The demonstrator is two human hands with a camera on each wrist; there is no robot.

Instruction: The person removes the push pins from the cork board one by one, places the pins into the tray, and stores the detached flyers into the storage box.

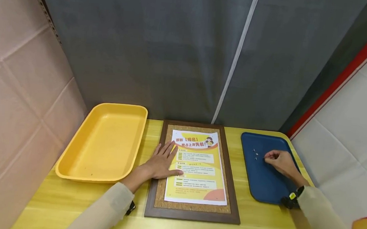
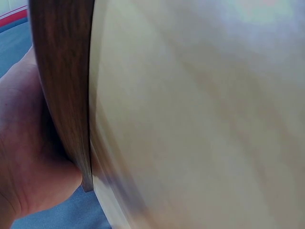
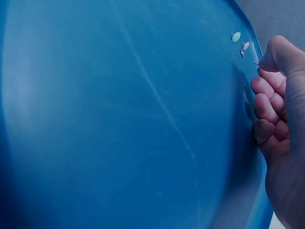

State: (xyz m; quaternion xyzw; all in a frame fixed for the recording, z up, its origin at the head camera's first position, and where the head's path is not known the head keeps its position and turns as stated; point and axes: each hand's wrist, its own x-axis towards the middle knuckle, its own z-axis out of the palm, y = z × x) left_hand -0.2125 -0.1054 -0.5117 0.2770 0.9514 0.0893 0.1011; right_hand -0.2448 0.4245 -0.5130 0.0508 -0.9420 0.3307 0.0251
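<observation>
My left hand lies flat with spread fingers on the left side of a printed poster. Beneath the poster is a cork board in a dark brown wooden frame; the left wrist view shows the heel of the hand against this frame. Over a blue tray, my right hand pinches a thumbtack between thumb and index finger, its thin point sticking out. Several thumbtacks lie near the fingertips, among them a pale green one and a pinkish one.
Left of the board stands a deep yellow tray with tiny dark specks near its front. Both trays and the board rest on a yellowish wooden table. A grey curtain closes off the back, with light panels at both sides.
</observation>
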